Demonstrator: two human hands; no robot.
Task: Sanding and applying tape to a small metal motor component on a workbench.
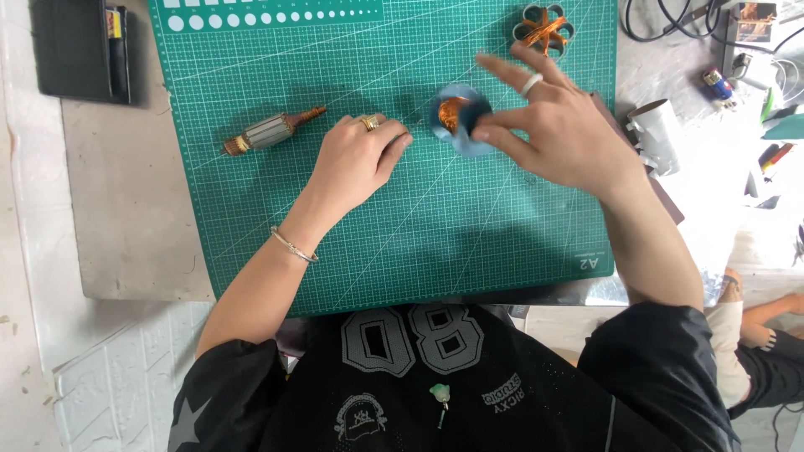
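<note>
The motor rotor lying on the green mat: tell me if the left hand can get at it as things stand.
Probably yes. The left hand rests on the green mat with only bare mat between it and the motor rotor. The right hand is busy at the round blue part, out of the way.

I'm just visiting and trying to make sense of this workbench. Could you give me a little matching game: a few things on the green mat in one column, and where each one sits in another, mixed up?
Things:
1. motor rotor
2. blue ring with copper coil
3. copper winding in a metal ring
4. black wallet

Places:
A. off the cutting mat, on the grey surface at the far left
B. under the right hand
C. at the mat's top edge, beyond the right hand
D. lying on the mat, left of the left hand

Pairs: 1-D, 2-B, 3-C, 4-A
</note>
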